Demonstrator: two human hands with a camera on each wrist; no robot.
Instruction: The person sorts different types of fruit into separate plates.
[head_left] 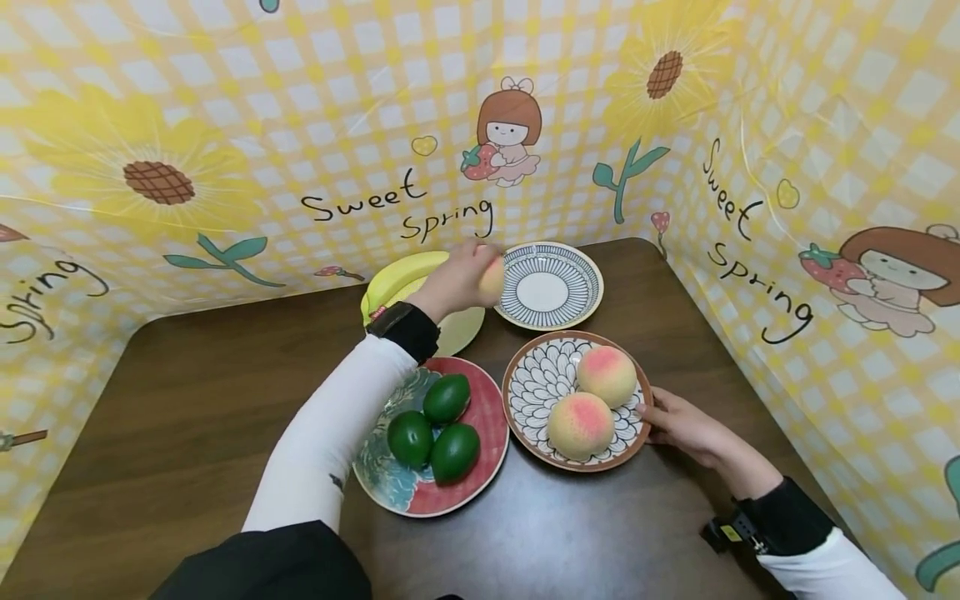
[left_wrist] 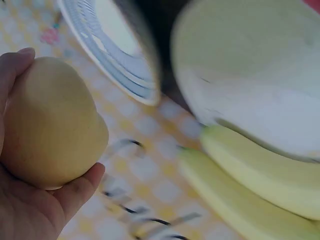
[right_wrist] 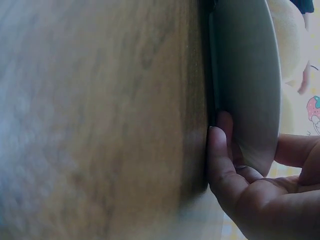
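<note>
In the head view my left hand [head_left: 459, 282] grips a peach [head_left: 492, 282] above the gap between the yellow-green plate and the blue-striped plate [head_left: 543, 287]. The left wrist view shows the same peach [left_wrist: 52, 122] with thumb and fingers curled around it. My right hand [head_left: 686, 423] pinches the right rim of a brown-edged petal-pattern plate [head_left: 536, 392]. Two peaches, a front one [head_left: 581, 426] and a rear one [head_left: 606, 377], lie on that plate. Seen from the right wrist, the thumb is over the plate's rim [right_wrist: 250, 85] and the fingers are under it.
Bananas [head_left: 401, 279] lie on the yellow-green plate [head_left: 461, 331], partly hidden by my left arm. Several dark green avocados [head_left: 455, 452] sit on a red and blue plate [head_left: 487, 417] in front. Printed cloth [head_left: 360, 100] walls off the back and sides of the wooden table [head_left: 225, 400].
</note>
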